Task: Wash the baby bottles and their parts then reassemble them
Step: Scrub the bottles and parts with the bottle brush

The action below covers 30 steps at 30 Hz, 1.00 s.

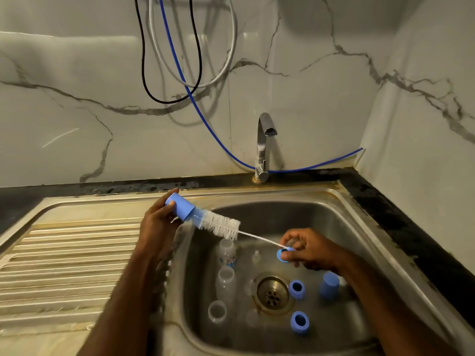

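Blue: three caps, two rings; three clear bottles.

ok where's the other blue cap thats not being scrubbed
In the head view, the blue cap stands on the sink floor right of the drain, just under the right hand, beside a blue collar ring.

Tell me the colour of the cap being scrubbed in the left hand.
Blue. The cap shows best in the head view, gripped by the left hand over the brush.
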Each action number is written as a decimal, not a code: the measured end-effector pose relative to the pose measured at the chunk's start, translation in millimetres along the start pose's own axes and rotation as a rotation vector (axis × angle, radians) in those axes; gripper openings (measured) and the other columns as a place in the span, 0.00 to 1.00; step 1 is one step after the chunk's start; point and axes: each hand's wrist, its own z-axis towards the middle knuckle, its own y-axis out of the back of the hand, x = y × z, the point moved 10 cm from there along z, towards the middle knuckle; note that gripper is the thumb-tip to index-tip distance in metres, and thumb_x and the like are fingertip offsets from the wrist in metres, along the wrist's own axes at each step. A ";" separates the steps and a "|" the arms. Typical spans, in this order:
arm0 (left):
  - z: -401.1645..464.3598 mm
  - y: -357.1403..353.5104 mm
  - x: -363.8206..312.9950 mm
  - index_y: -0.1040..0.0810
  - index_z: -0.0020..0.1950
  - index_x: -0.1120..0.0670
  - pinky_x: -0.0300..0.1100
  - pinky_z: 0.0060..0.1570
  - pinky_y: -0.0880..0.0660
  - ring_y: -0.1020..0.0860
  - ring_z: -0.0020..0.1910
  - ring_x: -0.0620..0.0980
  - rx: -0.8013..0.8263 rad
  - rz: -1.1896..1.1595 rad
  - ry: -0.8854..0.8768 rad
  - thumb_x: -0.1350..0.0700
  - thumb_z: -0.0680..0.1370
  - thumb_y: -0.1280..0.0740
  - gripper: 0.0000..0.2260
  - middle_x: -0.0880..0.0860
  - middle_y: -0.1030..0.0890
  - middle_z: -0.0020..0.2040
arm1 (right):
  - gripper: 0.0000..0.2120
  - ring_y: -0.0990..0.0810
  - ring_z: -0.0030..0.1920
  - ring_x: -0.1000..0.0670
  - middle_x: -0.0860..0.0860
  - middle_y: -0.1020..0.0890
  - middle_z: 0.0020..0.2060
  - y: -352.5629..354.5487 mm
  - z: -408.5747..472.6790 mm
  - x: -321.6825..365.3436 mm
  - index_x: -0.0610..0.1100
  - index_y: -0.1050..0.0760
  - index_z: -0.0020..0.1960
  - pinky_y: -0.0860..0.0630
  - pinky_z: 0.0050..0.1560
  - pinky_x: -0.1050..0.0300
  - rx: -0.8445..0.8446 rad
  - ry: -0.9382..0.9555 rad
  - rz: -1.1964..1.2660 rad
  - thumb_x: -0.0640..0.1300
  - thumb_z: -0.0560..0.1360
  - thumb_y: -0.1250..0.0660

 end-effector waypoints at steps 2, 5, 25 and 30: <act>0.1 3.2 -4.6 0.24 0.69 0.55 0.44 0.45 0.17 0.18 0.55 0.55 -0.036 0.002 -0.050 0.61 0.83 0.38 0.14 0.58 0.20 0.61 | 0.10 0.20 0.29 0.52 0.46 0.16 0.34 15.3 0.3 14.0 0.43 0.20 0.45 0.25 0.27 0.60 -0.190 0.107 0.006 0.41 0.69 0.20; -1.8 3.1 -6.2 0.26 0.71 0.57 0.50 0.51 0.19 0.19 0.56 0.58 -0.083 0.098 -0.112 0.58 0.83 0.37 0.16 0.60 0.21 0.62 | 0.04 0.18 0.36 0.57 0.55 0.16 0.35 37.8 -5.7 35.9 0.50 0.18 0.43 0.22 0.39 0.60 -0.446 0.227 -0.297 0.44 0.73 0.23; 2.4 6.3 -26.6 0.29 0.74 0.52 0.36 0.54 0.22 0.22 0.63 0.51 -0.175 0.416 -0.374 0.60 0.83 0.35 0.19 0.54 0.25 0.67 | 0.09 0.19 0.35 0.57 0.56 0.19 0.31 32.3 -8.2 51.1 0.55 0.21 0.41 0.21 0.40 0.57 -0.538 0.219 -0.431 0.52 0.80 0.34; 1.5 2.8 -33.1 0.27 0.73 0.54 0.38 0.54 0.23 0.23 0.61 0.52 -0.167 0.496 -0.423 0.58 0.85 0.39 0.16 0.56 0.25 0.67 | 0.14 0.22 0.30 0.57 0.52 0.19 0.30 10.9 -5.2 45.6 0.49 0.23 0.37 0.23 0.34 0.60 -0.230 0.154 -0.486 0.57 0.73 0.26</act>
